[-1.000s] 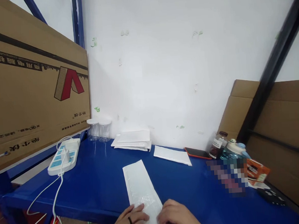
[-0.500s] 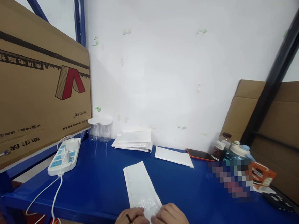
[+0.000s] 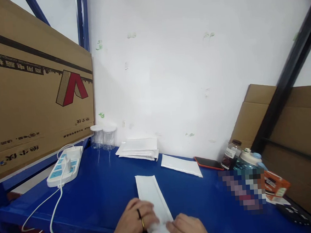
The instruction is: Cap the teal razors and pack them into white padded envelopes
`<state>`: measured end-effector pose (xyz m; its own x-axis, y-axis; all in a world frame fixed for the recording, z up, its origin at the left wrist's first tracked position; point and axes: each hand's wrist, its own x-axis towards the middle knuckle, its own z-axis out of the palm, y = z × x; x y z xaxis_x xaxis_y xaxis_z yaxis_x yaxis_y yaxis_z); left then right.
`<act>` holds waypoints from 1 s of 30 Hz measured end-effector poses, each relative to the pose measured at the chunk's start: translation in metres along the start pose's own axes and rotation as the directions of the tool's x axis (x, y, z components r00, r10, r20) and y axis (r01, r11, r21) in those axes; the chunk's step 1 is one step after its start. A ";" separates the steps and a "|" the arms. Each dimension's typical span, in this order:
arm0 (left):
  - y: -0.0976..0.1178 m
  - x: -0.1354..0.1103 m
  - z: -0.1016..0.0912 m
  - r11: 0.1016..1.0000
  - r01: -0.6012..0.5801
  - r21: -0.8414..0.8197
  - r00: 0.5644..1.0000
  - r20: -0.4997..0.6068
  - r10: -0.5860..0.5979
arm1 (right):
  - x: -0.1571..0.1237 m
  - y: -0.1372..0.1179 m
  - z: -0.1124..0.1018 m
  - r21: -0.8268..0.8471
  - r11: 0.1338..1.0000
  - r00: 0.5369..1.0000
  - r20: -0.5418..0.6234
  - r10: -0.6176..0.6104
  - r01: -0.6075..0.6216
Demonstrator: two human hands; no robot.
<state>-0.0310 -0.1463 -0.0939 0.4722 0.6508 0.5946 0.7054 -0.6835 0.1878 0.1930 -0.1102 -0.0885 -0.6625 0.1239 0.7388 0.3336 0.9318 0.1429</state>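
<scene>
A long, narrow white padded envelope (image 3: 150, 190) lies on the blue table, pointing away from me. My left hand (image 3: 138, 219), with a black ring and a gold ring, curls over its left side with the fingertips on its face. At the near right edge, my right hand (image 3: 189, 229) pinches the envelope between thumb and fingers. Part of the near end is covered by my hands. Farther back, a stack of similar white envelopes (image 3: 137, 146) rests by the wall, with another white envelope (image 3: 180, 164) lying to its right.
A white power strip (image 3: 65, 167) with cables sits on the left, near two clear lidded jars (image 3: 108, 138). Along the right are a phone (image 3: 209, 163), a dark bottle (image 3: 230, 155), a water bottle (image 3: 247, 161), an orange box (image 3: 276, 185) and a black object (image 3: 292, 213). Large cardboard (image 3: 36, 93) stands left.
My left hand has moved up along the envelope, and my right hand has shifted slightly right and down. The envelope's far end sits a little lower and farther right; its face looks smoother.
</scene>
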 end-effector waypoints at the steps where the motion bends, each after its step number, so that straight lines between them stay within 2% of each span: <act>1: -0.005 0.005 -0.009 0.997 0.079 0.004 0.997 -0.002 -0.079 | 0.002 0.004 -0.009 0.106 0.993 0.998 0.008 0.056 -0.056; 2: -0.012 0.011 -0.018 0.988 0.155 0.013 0.988 -0.001 -0.155 | 0.005 0.009 -0.017 0.217 0.962 0.986 0.032 0.163 -0.166; 3: -0.018 0.016 -0.027 0.974 0.224 0.016 0.974 -0.013 -0.224 | 0.008 0.013 -0.023 0.313 0.897 0.950 0.067 0.306 -0.311; 4: -0.026 0.022 -0.035 0.962 0.274 0.011 0.961 -0.022 -0.274 | 0.011 0.018 -0.026 0.403 0.793 0.883 0.096 0.459 -0.456; 6: -0.042 0.034 -0.047 0.939 0.344 -0.017 0.939 -0.010 -0.344 | 0.017 0.026 -0.023 0.564 0.480 0.673 0.193 0.714 -0.672; 7: -0.051 0.039 -0.051 0.929 0.369 -0.039 0.929 0.014 -0.369 | 0.020 0.030 -0.016 0.633 0.305 0.567 0.261 0.782 -0.712; 8: -0.062 0.044 -0.053 0.918 0.393 -0.059 0.919 0.048 -0.391 | 0.023 0.033 -0.008 0.689 0.148 0.495 0.337 0.801 -0.710; 9: -0.073 0.049 -0.054 0.906 0.418 -0.073 0.907 0.088 -0.411 | 0.026 0.038 0.003 0.716 0.029 0.457 0.413 0.788 -0.697; 11: -0.100 0.057 -0.050 0.882 0.468 -0.058 0.876 0.161 -0.454 | 0.031 0.047 0.026 0.703 -0.107 0.425 0.536 0.729 -0.703; 12: -0.115 0.061 -0.046 0.871 0.491 -0.024 0.857 0.193 -0.478 | 0.033 0.053 0.037 0.674 -0.125 0.413 0.576 0.705 -0.728; 13: -0.130 0.064 -0.041 0.858 0.513 0.024 0.837 0.206 -0.507 | 0.034 0.059 0.047 0.633 -0.108 0.407 0.610 0.680 -0.767; 15: -0.156 0.069 -0.031 0.818 0.558 0.142 0.802 0.161 -0.575 | 0.035 0.076 0.058 0.537 0.045 0.416 0.593 0.690 -0.842; 17: -0.172 0.071 -0.021 0.782 0.569 0.255 0.797 0.061 -0.600 | 0.030 0.098 0.058 0.452 0.246 0.463 0.469 0.752 -0.857; 19: -0.177 0.072 -0.014 0.749 0.582 0.316 0.799 -0.049 -0.600 | 0.020 0.126 0.048 0.343 0.412 0.517 0.317 0.795 -0.844; 20: -0.175 0.073 -0.011 0.756 0.574 0.315 0.807 -0.060 -0.588 | 0.014 0.141 0.039 0.272 0.477 0.540 0.247 0.804 -0.836; 21: -0.172 0.073 -0.009 0.786 0.542 0.297 0.826 -0.020 -0.563 | 0.006 0.156 0.031 0.189 0.526 0.557 0.200 0.806 -0.829; 23: -0.166 0.073 -0.007 0.876 0.427 0.223 0.870 0.161 -0.465 | -0.012 0.185 0.016 -0.009 0.542 0.537 0.127 0.834 -0.840; 25: -0.164 0.074 -0.005 0.932 0.326 0.157 0.879 0.312 -0.361 | -0.030 0.206 0.008 -0.156 0.490 0.468 0.154 0.870 -0.858; 28: -0.169 0.076 -0.004 0.926 0.331 0.179 0.862 0.341 -0.375 | -0.051 0.221 0.011 -0.216 0.496 0.422 0.312 0.851 -0.841; 30: -0.170 0.079 -0.003 0.909 0.360 0.209 0.846 0.337 -0.413 | -0.058 0.223 0.018 -0.234 0.521 0.431 0.344 0.834 -0.821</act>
<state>-0.1151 0.0206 -0.0769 0.2862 0.9444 0.1621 0.9221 -0.3175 0.2214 0.2939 0.0963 -0.1117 -0.2384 0.9479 0.2113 0.8744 0.3042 -0.3781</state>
